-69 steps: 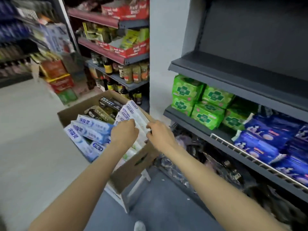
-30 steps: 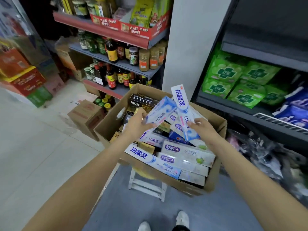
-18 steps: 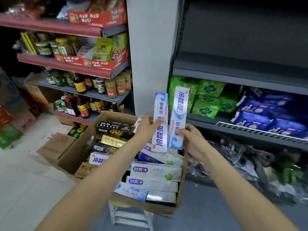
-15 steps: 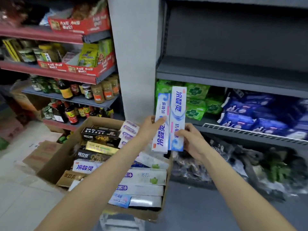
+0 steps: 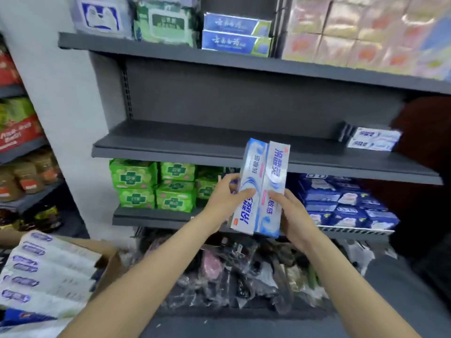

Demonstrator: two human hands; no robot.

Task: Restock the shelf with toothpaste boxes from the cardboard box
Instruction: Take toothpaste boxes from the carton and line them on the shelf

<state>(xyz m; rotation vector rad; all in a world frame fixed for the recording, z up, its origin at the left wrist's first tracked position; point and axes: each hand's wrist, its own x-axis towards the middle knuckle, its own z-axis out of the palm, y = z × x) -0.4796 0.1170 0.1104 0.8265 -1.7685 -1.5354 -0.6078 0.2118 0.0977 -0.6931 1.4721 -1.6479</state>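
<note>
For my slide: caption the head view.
Both hands, left hand and right hand, hold two toothpaste boxes upright before the grey shelf.

**Layout at the shelf bay**

I hold two toothpaste boxes (image 5: 262, 189) upright side by side, touching, before the middle shelf (image 5: 195, 145); my left hand (image 5: 223, 201) is on their left, my right hand (image 5: 291, 215) on their right. Stacked boxes (image 5: 373, 140) lie at that shelf's right end. The cardboard box (image 5: 109, 262) sits lower left, with boxes inside.
</note>
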